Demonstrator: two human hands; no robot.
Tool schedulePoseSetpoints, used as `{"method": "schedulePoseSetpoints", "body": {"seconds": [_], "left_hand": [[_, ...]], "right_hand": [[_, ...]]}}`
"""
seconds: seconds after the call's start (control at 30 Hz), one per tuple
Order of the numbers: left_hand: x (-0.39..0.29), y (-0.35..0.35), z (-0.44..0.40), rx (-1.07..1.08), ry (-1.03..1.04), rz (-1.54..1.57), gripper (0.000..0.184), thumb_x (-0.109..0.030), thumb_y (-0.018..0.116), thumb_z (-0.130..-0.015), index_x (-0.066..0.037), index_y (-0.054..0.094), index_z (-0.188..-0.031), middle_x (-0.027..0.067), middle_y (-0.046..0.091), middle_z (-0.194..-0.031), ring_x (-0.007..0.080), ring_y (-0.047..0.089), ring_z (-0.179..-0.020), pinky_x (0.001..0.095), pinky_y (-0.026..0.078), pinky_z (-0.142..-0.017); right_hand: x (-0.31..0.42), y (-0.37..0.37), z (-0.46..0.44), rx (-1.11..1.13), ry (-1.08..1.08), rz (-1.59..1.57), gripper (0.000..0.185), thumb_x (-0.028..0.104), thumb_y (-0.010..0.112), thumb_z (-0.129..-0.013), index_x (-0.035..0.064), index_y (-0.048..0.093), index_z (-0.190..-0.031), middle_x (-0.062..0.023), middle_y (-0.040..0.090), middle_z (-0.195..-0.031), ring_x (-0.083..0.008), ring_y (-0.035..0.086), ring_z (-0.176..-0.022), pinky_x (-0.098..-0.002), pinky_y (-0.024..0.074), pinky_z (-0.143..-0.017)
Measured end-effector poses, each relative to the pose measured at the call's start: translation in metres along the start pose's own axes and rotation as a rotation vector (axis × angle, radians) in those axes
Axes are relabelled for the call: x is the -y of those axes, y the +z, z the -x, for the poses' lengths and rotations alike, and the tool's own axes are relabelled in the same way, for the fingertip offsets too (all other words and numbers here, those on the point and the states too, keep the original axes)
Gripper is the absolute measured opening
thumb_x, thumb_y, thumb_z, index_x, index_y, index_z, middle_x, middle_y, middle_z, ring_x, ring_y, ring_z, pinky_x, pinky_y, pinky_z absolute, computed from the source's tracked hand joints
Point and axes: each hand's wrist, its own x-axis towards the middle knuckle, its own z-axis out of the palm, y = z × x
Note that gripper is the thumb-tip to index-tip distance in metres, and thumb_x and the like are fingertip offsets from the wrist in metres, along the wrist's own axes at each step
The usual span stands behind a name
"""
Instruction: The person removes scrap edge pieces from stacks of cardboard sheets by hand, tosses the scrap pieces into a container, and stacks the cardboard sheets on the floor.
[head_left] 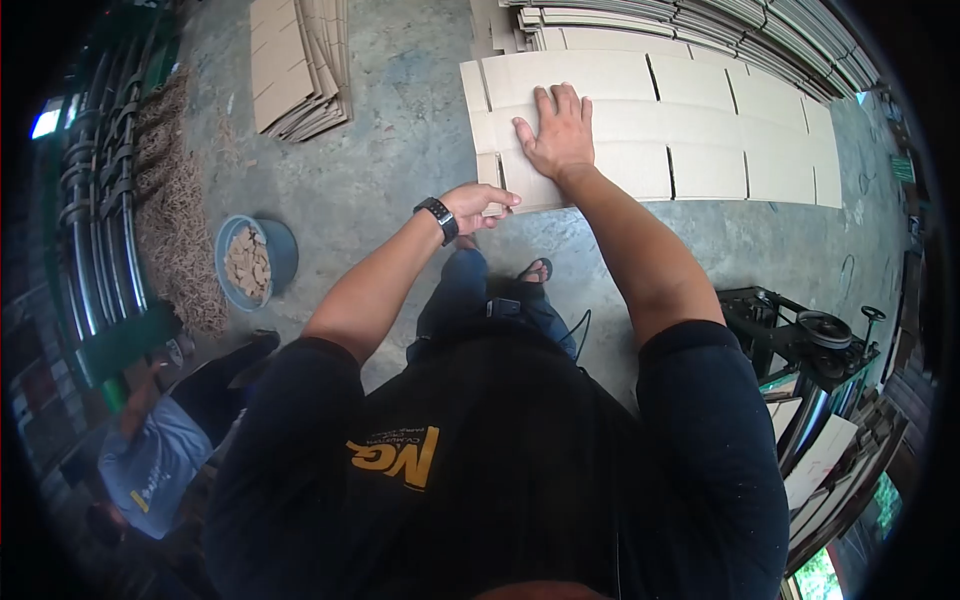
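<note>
A long, slotted cardboard sheet (625, 125) lies flat on top in front of me. My right hand (562, 130) presses on it near its left end, palm down with the fingers spread. At the sheet's near left corner, my left hand (478, 207), with a black watch on the wrist, is closed with thumb and fingers around the edge by a narrow end flap (488, 172). Part of the left fingers is hidden under the cardboard. Dark slots divide the sheet into panels.
Stacked cardboard (300, 65) lies on the floor at upper left. A blue bucket (283, 255) holds cardboard scraps, beside shredded material (170, 210). More cardboard stacks (700, 30) are at the far side. A black machine (800, 335) stands right; a co-worker (165, 460) is lower left.
</note>
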Motion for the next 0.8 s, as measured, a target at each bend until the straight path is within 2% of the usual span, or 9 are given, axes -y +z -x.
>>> {"method": "schedulePoseSetpoints", "body": {"seconds": [0.17, 0.23, 0.27, 0.33, 0.4, 0.5, 0.53, 0.63, 0.8], "left_hand": [[-0.022, -0.033, 0.002, 0.019, -0.098, -0.267, 0.011, -0.01, 0.066, -0.075, -0.002, 0.063, -0.083, 0.0027, 0.06, -0.072, 0.0102, 0.054, -0.061, 0.0229, 0.038, -0.047], [-0.049, -0.057, 0.011, -0.114, -0.083, -1.102, 0.021, -0.015, 0.067, -0.07, 0.0, 0.066, -0.084, 0.0104, 0.066, -0.075, 0.0177, 0.064, -0.069, 0.0291, 0.049, -0.056], [-0.051, -0.086, -0.004, -0.064, 0.262, -1.766, 0.028, -0.017, 0.066, -0.065, -0.001, 0.069, -0.088, 0.0177, 0.068, -0.084, 0.0237, 0.068, -0.082, 0.0341, 0.053, -0.07], [-0.072, -0.105, 0.027, 0.172, -0.055, -2.227, 0.024, -0.007, 0.058, -0.064, -0.007, 0.069, -0.085, 0.017, 0.068, -0.088, 0.0311, 0.065, -0.09, 0.039, 0.052, -0.074], [-0.066, -0.137, 0.056, 0.032, 0.035, -1.96, 0.032, -0.015, 0.069, -0.063, -0.008, 0.066, -0.094, 0.0159, 0.068, -0.09, 0.0308, 0.065, -0.09, 0.0398, 0.052, -0.077], [-0.028, -0.22, 0.099, -0.353, 0.38, -1.267, 0.067, -0.037, 0.081, -0.061, -0.002, 0.055, -0.112, 0.0185, 0.063, -0.107, 0.0324, 0.061, -0.099, 0.0391, 0.049, -0.083], [-0.017, -0.233, 0.115, -0.454, 0.366, -1.026, 0.068, -0.041, 0.082, -0.062, 0.001, 0.055, -0.11, 0.0168, 0.064, -0.1, 0.0301, 0.061, -0.096, 0.0375, 0.048, -0.083], [0.069, -0.288, 0.104, -0.432, 0.344, 0.155, 0.035, -0.027, 0.076, -0.075, -0.006, 0.059, -0.098, 0.0004, 0.062, -0.08, 0.0082, 0.06, -0.07, 0.0213, 0.048, -0.057], [0.157, -0.343, 0.142, -0.698, 0.392, 0.994, 0.017, -0.023, 0.07, -0.08, -0.01, 0.06, -0.081, 0.0009, 0.061, -0.072, 0.0133, 0.062, -0.064, 0.0263, 0.053, -0.056]], "right_hand": [[0.007, 0.003, -0.008, 0.005, 0.035, -0.013, 0.063, 0.05, 0.048, -0.086, 0.0087, 0.042, -0.133, -0.0168, 0.04, -0.135, -0.0311, 0.025, -0.135, -0.0528, 0.0144, -0.111], [0.005, 0.004, -0.009, 0.016, 0.031, 0.007, 0.063, 0.05, 0.049, -0.085, 0.0095, 0.042, -0.133, -0.0173, 0.04, -0.135, -0.0322, 0.027, -0.134, -0.0533, 0.0144, -0.111], [0.001, 0.004, -0.009, -0.011, -0.004, -0.002, 0.062, 0.049, 0.051, -0.085, 0.0092, 0.045, -0.131, -0.018, 0.041, -0.134, -0.0329, 0.028, -0.133, -0.0534, 0.0162, -0.11], [-0.002, -0.007, -0.016, -0.015, -0.032, -0.037, 0.057, 0.046, 0.054, -0.084, 0.0074, 0.049, -0.126, -0.0194, 0.042, -0.131, -0.0356, 0.032, -0.129, -0.0522, 0.0223, -0.108], [-0.006, -0.01, -0.017, -0.067, -0.091, -0.12, 0.053, 0.04, 0.057, -0.083, 0.0016, 0.052, -0.12, -0.0251, 0.044, -0.127, -0.0431, 0.037, -0.119, -0.0505, 0.0298, -0.102], [-0.013, 0.007, -0.01, 0.01, -0.103, -0.072, 0.06, 0.036, 0.058, -0.085, -0.0023, 0.045, -0.13, -0.0286, 0.04, -0.133, -0.0425, 0.033, -0.127, -0.0499, 0.0251, -0.107], [-0.006, 0.006, -0.013, -0.028, -0.091, -0.121, 0.058, 0.032, 0.058, -0.087, -0.0025, 0.044, -0.131, -0.0293, 0.038, -0.135, -0.0423, 0.034, -0.126, -0.0487, 0.0265, -0.107], [0.016, -0.011, -0.02, 0.027, -0.133, -0.062, 0.055, 0.03, 0.054, -0.09, -0.0046, 0.043, -0.131, -0.0296, 0.034, -0.137, -0.0421, 0.033, -0.127, -0.0462, 0.0273, -0.107], [0.017, -0.01, -0.023, 0.109, -0.098, 0.005, 0.058, 0.035, 0.049, -0.093, -0.0025, 0.037, -0.135, -0.0274, 0.03, -0.139, -0.0396, 0.03, -0.13, -0.044, 0.0268, -0.108]]}}
